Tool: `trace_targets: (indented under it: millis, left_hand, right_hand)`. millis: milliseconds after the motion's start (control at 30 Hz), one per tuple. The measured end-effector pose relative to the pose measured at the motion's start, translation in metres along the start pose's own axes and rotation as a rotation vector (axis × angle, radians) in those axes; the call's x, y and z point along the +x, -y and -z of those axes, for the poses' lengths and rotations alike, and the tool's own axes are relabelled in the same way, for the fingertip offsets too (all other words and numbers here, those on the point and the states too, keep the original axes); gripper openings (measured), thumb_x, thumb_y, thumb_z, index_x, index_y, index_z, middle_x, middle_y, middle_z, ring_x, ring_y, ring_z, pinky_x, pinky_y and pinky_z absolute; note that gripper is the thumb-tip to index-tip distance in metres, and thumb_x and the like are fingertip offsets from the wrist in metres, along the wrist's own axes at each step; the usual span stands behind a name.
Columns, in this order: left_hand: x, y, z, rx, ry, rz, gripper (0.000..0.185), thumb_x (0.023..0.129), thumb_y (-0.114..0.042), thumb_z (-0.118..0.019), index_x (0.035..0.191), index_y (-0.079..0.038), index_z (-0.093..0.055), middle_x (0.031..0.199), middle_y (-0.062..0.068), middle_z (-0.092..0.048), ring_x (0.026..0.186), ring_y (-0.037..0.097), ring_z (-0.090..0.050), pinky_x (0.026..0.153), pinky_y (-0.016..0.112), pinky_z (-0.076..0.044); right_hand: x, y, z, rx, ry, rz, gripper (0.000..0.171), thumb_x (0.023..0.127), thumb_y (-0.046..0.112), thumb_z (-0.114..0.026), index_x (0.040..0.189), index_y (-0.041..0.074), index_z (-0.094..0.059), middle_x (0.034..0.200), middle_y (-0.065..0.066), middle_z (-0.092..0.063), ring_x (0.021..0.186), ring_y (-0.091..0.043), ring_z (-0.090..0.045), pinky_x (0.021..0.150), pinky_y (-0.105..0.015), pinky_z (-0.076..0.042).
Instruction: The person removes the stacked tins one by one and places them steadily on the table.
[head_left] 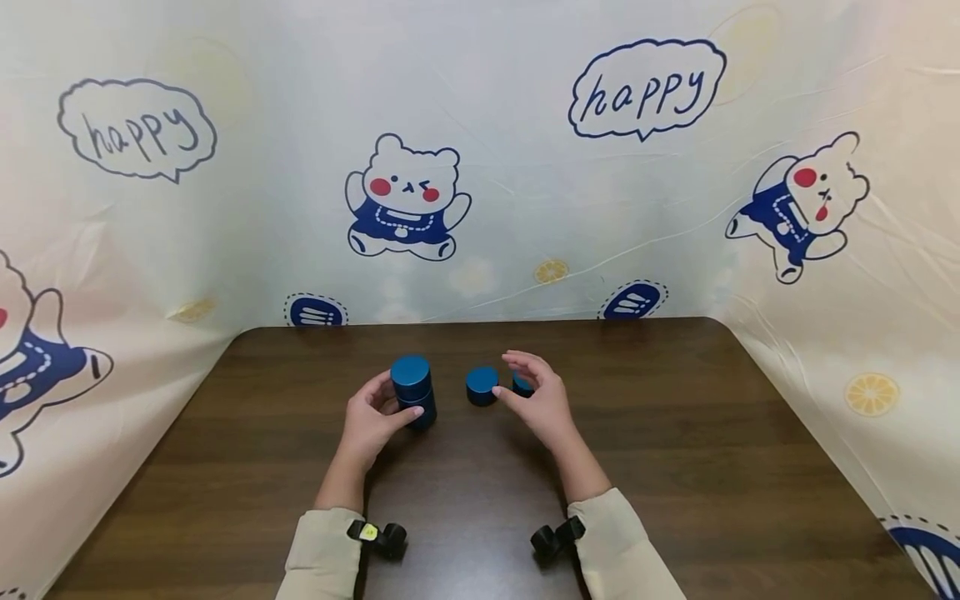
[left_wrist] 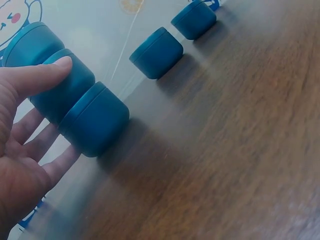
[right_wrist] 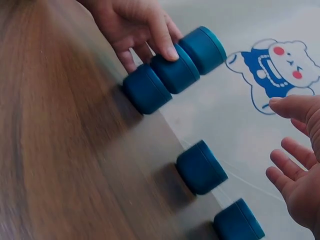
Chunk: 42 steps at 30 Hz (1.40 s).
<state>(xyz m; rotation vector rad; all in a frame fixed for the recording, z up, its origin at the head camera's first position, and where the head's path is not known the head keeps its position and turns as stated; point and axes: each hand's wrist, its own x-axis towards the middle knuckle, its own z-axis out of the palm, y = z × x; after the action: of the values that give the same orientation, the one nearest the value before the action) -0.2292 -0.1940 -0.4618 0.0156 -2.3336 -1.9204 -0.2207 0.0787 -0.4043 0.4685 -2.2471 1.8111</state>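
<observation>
A stack of three blue round tins point(head_left: 413, 392) point(left_wrist: 75, 100) point(right_wrist: 172, 70) stands upright on the dark wooden table point(head_left: 675, 433). My left hand point(head_left: 375, 412) point(left_wrist: 20, 150) point(right_wrist: 130, 20) holds it, thumb on the middle tin and fingers round the far side. Two single blue tins stand to its right: one point(head_left: 482, 385) point(left_wrist: 157, 52) point(right_wrist: 200, 167) beside the stack, the other point(head_left: 522, 385) point(left_wrist: 194, 19) point(right_wrist: 239, 222) farther right, partly hidden in the head view by my right hand. My right hand point(head_left: 538, 398) point(right_wrist: 300, 175) hovers open near that tin, fingers spread, touching nothing.
A cartoon-print cloth point(head_left: 480, 167) with bears and "happy" bubbles walls the table at the back and both sides. Bare wood stretches to the left, the right and the near side of the tins. Small black wrist cameras point(head_left: 382, 537) sit on my cuffs.
</observation>
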Motion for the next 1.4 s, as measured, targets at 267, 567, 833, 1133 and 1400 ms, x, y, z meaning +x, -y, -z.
trace_targets:
  millis: [267,567,833,1133,1400]
  left_hand:
    - [0.001,0.000,0.001,-0.002,-0.001,0.007,0.069,0.075,-0.007,-0.085,0.137,-0.010,-0.053,0.130,0.013,-0.057,0.121,0.027,-0.053,0.101,0.037,-0.045]
    - [0.001,0.002,0.002,0.003,0.003,0.002,0.070,0.075,-0.006,-0.085,0.137,-0.007,-0.051,0.131,0.016,-0.055,0.122,0.030,-0.052,0.103,0.042,-0.044]
    - [0.002,0.004,0.002,0.008,0.004,-0.012,0.071,0.075,-0.007,-0.085,0.138,-0.008,-0.051,0.132,0.016,-0.056,0.122,0.031,-0.052,0.102,0.043,-0.044]
    - [0.002,0.003,0.003,0.004,0.004,-0.001,0.069,0.076,-0.006,-0.084,0.137,-0.010,-0.052,0.130,0.014,-0.057,0.121,0.028,-0.053,0.102,0.040,-0.045]
    - [0.002,0.004,0.002,-0.002,0.002,0.001,0.071,0.075,-0.004,-0.084,0.137,-0.008,-0.051,0.132,0.016,-0.056,0.122,0.031,-0.052,0.102,0.044,-0.044]
  right_hand:
    - [0.010,-0.027,-0.022,0.062,0.037,0.022,0.047,0.080,0.000,-0.078,0.124,0.000,-0.062,0.132,-0.016,-0.056,0.120,-0.035,-0.054,0.105,-0.053,-0.040]
    - [0.015,-0.023,-0.031,0.028,0.088,0.044,0.045,0.082,0.008,-0.079,0.125,0.005,-0.063,0.132,-0.007,-0.057,0.118,-0.026,-0.056,0.102,-0.048,-0.044]
    - [0.022,-0.020,-0.040,-0.047,0.130,0.033,0.046,0.083,0.008,-0.079,0.126,0.008,-0.062,0.131,-0.004,-0.057,0.117,-0.020,-0.057,0.101,-0.038,-0.047]
    - [0.032,-0.015,-0.047,-0.108,0.202,0.068,0.048,0.083,0.010,-0.079,0.128,0.010,-0.061,0.130,-0.005,-0.057,0.116,-0.021,-0.058,0.099,-0.034,-0.048]
    - [0.038,-0.011,-0.055,-0.156,0.270,0.079,0.050,0.084,0.016,-0.078,0.131,0.015,-0.060,0.135,-0.002,-0.056,0.119,-0.018,-0.057,0.100,-0.035,-0.047]
